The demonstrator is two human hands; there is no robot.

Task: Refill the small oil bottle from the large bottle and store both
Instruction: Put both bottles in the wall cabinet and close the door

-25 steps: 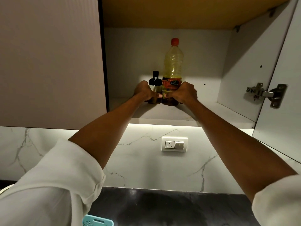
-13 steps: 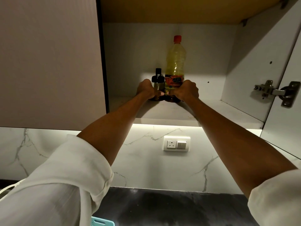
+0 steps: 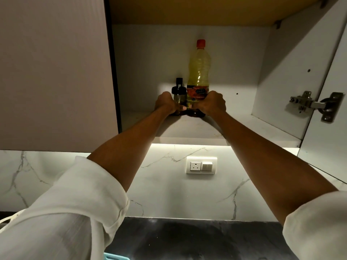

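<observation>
Both bottles stand upright, side by side, on the shelf (image 3: 234,126) of an open upper cabinet. The large bottle (image 3: 198,72) is clear plastic with yellow oil, a red cap and a red label. Just left of it is the small oil bottle (image 3: 179,91), glass with a black pourer top. My left hand (image 3: 166,104) wraps the small bottle's lower body. My right hand (image 3: 213,105) grips the large bottle's base. My fingers hide both bottle bottoms.
The cabinet's right door (image 3: 324,109) hangs open with a metal hinge (image 3: 311,106); the left door (image 3: 54,72) is closed. Below are a marble backsplash with a wall socket (image 3: 201,165), a dark countertop (image 3: 187,241) and a light-blue basket edge (image 3: 114,257).
The two bottles and my hands have slid a little deeper onto the shelf. My head has tilted slightly, so the cabinet sits lower and larger in view.
</observation>
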